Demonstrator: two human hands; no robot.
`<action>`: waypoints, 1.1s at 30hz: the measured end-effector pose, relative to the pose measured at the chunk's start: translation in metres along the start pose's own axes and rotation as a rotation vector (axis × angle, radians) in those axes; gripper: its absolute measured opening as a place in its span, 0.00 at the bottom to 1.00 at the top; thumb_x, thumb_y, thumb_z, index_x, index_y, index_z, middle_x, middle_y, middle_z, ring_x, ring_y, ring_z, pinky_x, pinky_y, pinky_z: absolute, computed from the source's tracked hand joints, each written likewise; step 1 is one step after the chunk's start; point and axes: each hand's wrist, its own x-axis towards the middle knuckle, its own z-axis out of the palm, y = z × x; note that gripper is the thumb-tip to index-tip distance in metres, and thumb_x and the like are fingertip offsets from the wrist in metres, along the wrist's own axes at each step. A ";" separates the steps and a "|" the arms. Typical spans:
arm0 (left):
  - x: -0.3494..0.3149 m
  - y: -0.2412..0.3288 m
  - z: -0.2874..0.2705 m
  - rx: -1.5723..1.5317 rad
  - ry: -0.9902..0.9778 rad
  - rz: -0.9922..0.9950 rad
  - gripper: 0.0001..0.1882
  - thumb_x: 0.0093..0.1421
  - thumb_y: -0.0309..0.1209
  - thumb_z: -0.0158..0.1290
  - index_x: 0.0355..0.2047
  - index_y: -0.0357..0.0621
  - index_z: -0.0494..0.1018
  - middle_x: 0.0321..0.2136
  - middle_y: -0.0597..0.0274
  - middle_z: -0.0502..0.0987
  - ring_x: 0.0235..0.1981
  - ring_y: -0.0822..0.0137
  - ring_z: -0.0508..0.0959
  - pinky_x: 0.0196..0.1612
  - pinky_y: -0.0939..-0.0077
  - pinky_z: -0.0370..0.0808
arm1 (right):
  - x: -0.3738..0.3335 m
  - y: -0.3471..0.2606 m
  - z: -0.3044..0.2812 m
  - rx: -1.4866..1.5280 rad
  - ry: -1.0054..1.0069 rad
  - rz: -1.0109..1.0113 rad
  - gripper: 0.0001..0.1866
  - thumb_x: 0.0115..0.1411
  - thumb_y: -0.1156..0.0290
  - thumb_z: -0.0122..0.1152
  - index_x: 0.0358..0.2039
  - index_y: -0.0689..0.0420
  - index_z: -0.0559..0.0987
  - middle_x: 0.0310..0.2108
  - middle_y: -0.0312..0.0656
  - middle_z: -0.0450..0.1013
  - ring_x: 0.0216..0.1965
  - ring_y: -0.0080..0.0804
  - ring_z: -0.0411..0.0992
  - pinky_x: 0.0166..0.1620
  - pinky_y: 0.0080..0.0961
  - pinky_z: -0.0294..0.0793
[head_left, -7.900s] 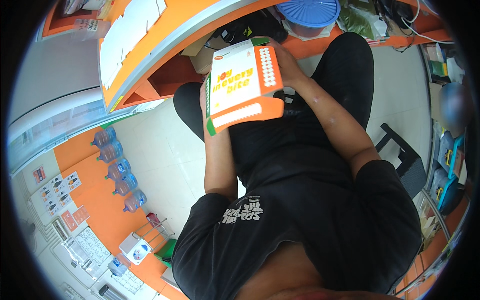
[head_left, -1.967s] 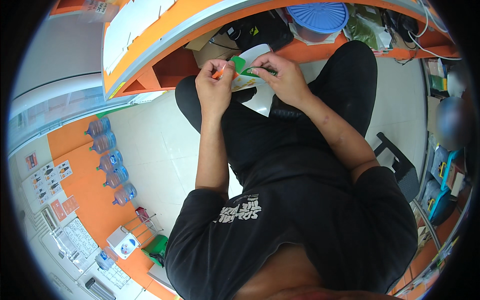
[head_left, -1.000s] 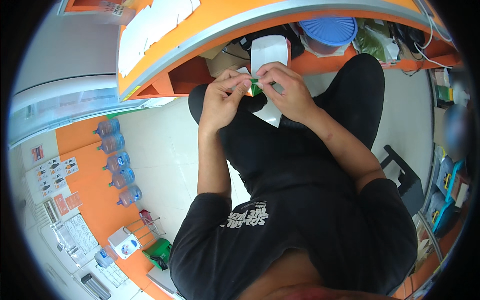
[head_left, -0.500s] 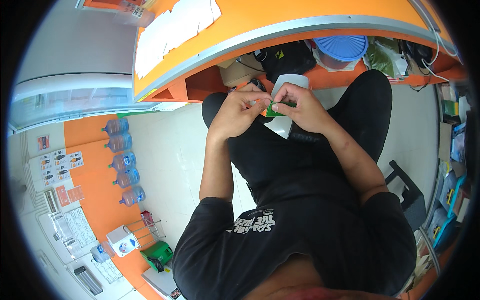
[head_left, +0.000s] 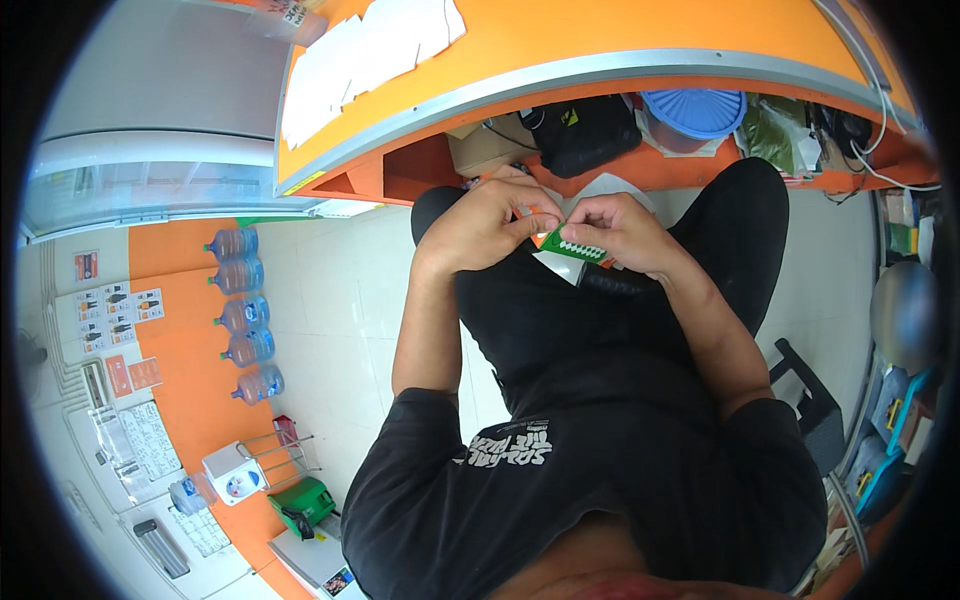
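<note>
Over my lap, both hands pinch a small flat green and orange printed piece (head_left: 582, 247), possibly card or a packet. My left hand (head_left: 487, 222) grips its orange left end between thumb and fingers. My right hand (head_left: 622, 230) pinches its green upper edge, close to the left fingertips. A white pattern runs along the green part. Behind and below the hands lies something white and sheet-like (head_left: 560, 267), partly covered by them. Fingers hide much of the piece, so its exact kind is unclear.
An orange desk (head_left: 600, 30) with a metal edge spans the front, bearing white papers (head_left: 365, 55). Under it sit a black bag (head_left: 583, 135) and a blue-lidded tub (head_left: 692, 105). Large water bottles (head_left: 240, 275) line the left wall. A black chair part (head_left: 808, 405) stands at right.
The green and orange piece has tilted and shows more of its patterned face. My right hand has shifted slightly right and down. The white sheet-like thing under the hands has changed angle.
</note>
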 end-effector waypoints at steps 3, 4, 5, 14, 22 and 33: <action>0.003 -0.001 -0.004 0.012 -0.077 -0.015 0.07 0.63 0.31 0.61 0.37 0.42 0.83 0.32 0.60 0.80 0.45 0.59 0.74 0.52 0.65 0.70 | 0.001 0.002 0.002 0.051 -0.004 0.031 0.09 0.67 0.68 0.63 0.40 0.62 0.80 0.32 0.35 0.78 0.34 0.15 0.73 0.37 0.17 0.72; 0.003 -0.002 -0.005 -0.002 -0.038 0.023 0.07 0.62 0.31 0.61 0.37 0.42 0.82 0.33 0.59 0.80 0.44 0.59 0.75 0.51 0.66 0.70 | 0.002 0.003 0.004 0.078 -0.018 0.030 0.09 0.68 0.67 0.62 0.40 0.61 0.79 0.32 0.34 0.78 0.34 0.15 0.73 0.36 0.16 0.72; 0.003 -0.003 -0.006 -0.016 0.000 0.062 0.07 0.62 0.31 0.61 0.38 0.41 0.82 0.34 0.59 0.79 0.43 0.59 0.75 0.51 0.66 0.71 | 0.002 0.003 0.006 0.126 0.006 -0.004 0.09 0.68 0.67 0.62 0.40 0.61 0.79 0.33 0.34 0.78 0.34 0.15 0.73 0.37 0.16 0.72; 0.000 -0.005 0.085 -0.509 0.782 -0.117 0.21 0.71 0.42 0.51 0.53 0.35 0.70 0.43 0.53 0.76 0.46 0.60 0.78 0.48 0.69 0.74 | 0.003 -0.003 0.017 0.288 0.299 -0.132 0.10 0.69 0.67 0.59 0.44 0.60 0.79 0.35 0.32 0.75 0.38 0.18 0.72 0.43 0.21 0.72; 0.010 -0.035 0.102 -0.382 0.993 -0.043 0.20 0.73 0.41 0.48 0.47 0.33 0.76 0.34 0.56 0.77 0.35 0.66 0.77 0.40 0.72 0.74 | 0.008 -0.009 0.022 -0.048 0.200 -0.216 0.14 0.69 0.68 0.56 0.49 0.63 0.79 0.44 0.38 0.75 0.44 0.27 0.73 0.48 0.25 0.73; 0.011 -0.018 0.081 -0.654 0.822 -0.218 0.26 0.73 0.48 0.49 0.40 0.34 0.80 0.26 0.70 0.77 0.26 0.83 0.71 0.31 0.84 0.69 | 0.025 -0.017 -0.010 -0.278 0.577 -0.266 0.15 0.71 0.61 0.59 0.33 0.60 0.74 0.27 0.33 0.74 0.30 0.15 0.69 0.34 0.19 0.71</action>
